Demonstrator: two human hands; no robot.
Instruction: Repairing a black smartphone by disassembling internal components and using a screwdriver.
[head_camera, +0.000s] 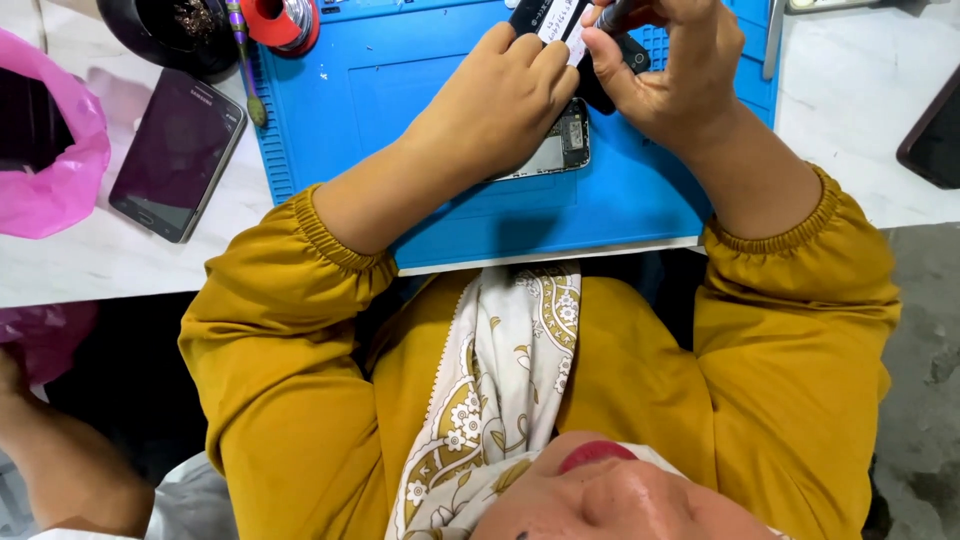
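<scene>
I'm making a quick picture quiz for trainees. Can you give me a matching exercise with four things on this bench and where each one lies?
Things:
1. blue work mat
2. dark phone
3. pink bag
4. opened phone

Places:
A. far left edge of the table
B. on the mat, under the hands
C. on the white table, left of the mat
D. middle of the table

Pairs: 1-D, 2-C, 3-A, 4-B

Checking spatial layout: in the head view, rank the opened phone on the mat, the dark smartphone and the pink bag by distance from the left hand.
From the left hand:
1. Opened phone, partly under the hand on the blue mat.
2. Dark smartphone, off the mat on the white table.
3. Pink bag, at the picture's edge.
</scene>
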